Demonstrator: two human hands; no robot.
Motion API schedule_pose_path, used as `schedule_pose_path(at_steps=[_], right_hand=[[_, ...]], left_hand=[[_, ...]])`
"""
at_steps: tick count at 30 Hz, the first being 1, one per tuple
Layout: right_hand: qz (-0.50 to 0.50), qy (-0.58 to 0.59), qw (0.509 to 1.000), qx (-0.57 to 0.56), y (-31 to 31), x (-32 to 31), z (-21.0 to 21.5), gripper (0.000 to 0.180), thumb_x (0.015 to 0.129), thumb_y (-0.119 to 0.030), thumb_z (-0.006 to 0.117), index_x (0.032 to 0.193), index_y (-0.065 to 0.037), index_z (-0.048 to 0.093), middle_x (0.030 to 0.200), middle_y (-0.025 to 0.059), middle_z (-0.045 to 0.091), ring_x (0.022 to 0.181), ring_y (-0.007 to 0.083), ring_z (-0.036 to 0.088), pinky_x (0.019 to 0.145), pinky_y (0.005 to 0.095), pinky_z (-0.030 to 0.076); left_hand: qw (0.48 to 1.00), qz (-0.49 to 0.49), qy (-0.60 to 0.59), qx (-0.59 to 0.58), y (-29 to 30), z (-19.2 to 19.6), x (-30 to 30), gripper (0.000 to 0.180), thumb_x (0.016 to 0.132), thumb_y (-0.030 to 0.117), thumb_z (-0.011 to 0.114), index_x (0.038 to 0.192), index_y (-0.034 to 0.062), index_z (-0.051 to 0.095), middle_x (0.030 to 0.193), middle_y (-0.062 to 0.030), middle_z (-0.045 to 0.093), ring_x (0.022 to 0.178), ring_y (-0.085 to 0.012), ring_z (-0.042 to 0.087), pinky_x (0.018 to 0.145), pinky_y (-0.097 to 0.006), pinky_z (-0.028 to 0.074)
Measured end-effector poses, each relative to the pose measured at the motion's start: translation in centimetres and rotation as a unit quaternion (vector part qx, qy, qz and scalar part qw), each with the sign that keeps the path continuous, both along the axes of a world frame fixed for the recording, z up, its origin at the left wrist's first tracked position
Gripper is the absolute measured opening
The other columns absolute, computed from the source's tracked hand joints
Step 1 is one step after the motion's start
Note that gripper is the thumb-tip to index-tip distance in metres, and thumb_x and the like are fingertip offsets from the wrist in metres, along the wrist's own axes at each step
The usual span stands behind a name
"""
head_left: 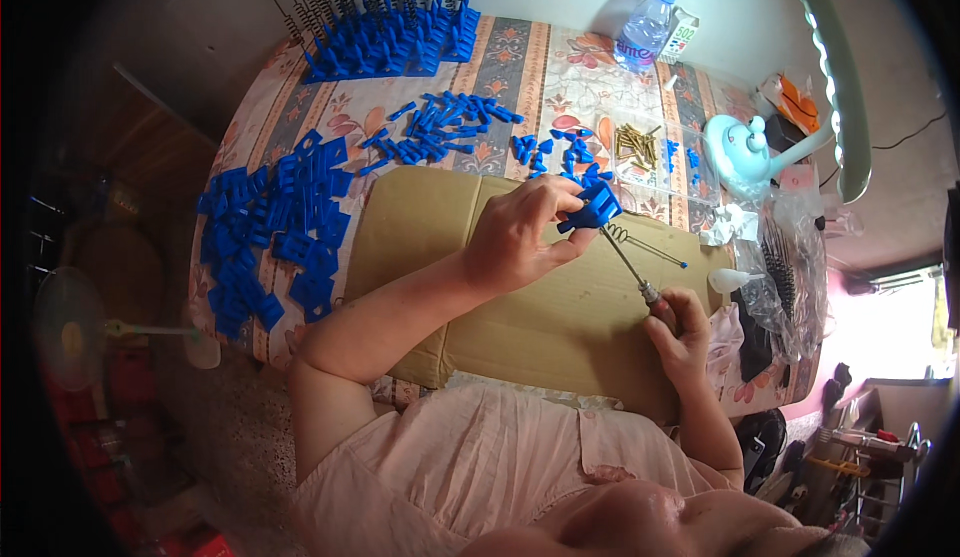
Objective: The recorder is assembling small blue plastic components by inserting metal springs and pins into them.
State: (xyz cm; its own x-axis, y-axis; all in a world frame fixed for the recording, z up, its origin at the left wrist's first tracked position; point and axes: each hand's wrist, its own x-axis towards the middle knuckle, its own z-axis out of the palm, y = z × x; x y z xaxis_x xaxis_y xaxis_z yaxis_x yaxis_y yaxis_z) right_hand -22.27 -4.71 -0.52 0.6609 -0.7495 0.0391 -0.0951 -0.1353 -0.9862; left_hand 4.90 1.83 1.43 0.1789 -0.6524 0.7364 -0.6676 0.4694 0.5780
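My left hand (525,232) is closed on a blue plastic part (597,207), held up over a sheet of brown cardboard (520,329). From that part a black coil spring (640,244) with a blue tip sticks out to the right. In my right hand (684,340) is a screwdriver (655,301), gripped by its reddish handle. Its metal shaft slants up and left, and the tip reaches the underside of the blue part. Whether it sits in a screw cannot be made out.
Flat blue parts (300,192) are heaped at the left, small blue pieces (440,127) farther back. Finished-looking blue pieces with upright springs (390,42) stand at the far left. Brass-coloured pins (635,144), a lamp (742,152), a bottle (645,32) and plastic bags (795,257) lie rightward.
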Motion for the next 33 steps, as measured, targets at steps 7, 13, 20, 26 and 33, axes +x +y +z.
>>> schedule_pose_path(at_steps=[7,13,20,26,33], right_hand=[[-0.035,0.024,0.999,-0.01,-0.2,0.2,0.4,0.024,0.089,-0.002,0.058,0.112,0.002,0.061,0.095,0.0008,0.061,0.085,0.006,0.054,0.077,0.0202,0.043],[-0.047,0.015,0.998,-0.029,-0.7,0.1,0.6,0.022,0.09,-0.003,0.057,0.111,0.002,0.061,0.093,0.0003,0.062,0.081,0.0056,0.053,0.073,0.0201,0.043],[-0.044,0.03,0.994,-0.096,-1.3,-0.2,1.1,0.019,0.088,-0.006,0.059,0.106,0.002,0.062,0.091,0.0029,0.064,0.083,0.0073,0.056,0.075,0.0222,0.045],[-0.023,0.031,0.997,-0.062,-1.3,-0.2,1.6,0.019,0.088,-0.006,0.059,0.105,0.002,0.063,0.091,0.0037,0.065,0.082,0.0077,0.057,0.075,0.0225,0.045],[-0.009,0.031,0.995,-0.095,-1.0,0.0,1.6,0.019,0.088,-0.006,0.06,0.105,0.002,0.062,0.089,0.0031,0.064,0.078,0.0071,0.057,0.07,0.0223,0.046]], left_hand=[[0.999,-0.024,0.018,0.037,0.1,0.3,0.0,0.038,0.072,0.004,0.078,0.102,0.0035,0.054,0.105,-0.0141,0.062,0.082,-0.0188,0.064,0.065,-0.028,0.055],[0.992,-0.063,0.051,0.1,0.0,0.7,0.1,0.051,0.074,-0.003,0.072,0.121,0.0022,0.053,0.114,-0.0129,0.059,0.092,-0.0174,0.063,0.069,-0.026,0.055],[0.984,-0.113,0.02,0.138,0.1,1.1,1.1,0.053,0.075,-0.006,0.068,0.126,0.0011,0.054,0.114,-0.0133,0.058,0.091,-0.0168,0.062,0.072,-0.026,0.055],[0.979,-0.151,0.023,0.131,-0.2,0.9,1.5,0.049,0.079,0.014,0.076,0.122,0.0026,0.055,0.111,-0.0121,0.058,0.086,-0.0174,0.063,0.072,-0.027,0.056],[0.939,-0.174,0.229,0.19,0.0,-0.5,0.7,0.056,0.078,0.027,0.078,0.119,0.0001,0.051,0.108,-0.0082,0.058,0.095,-0.0145,0.061,0.081,-0.028,0.053]])
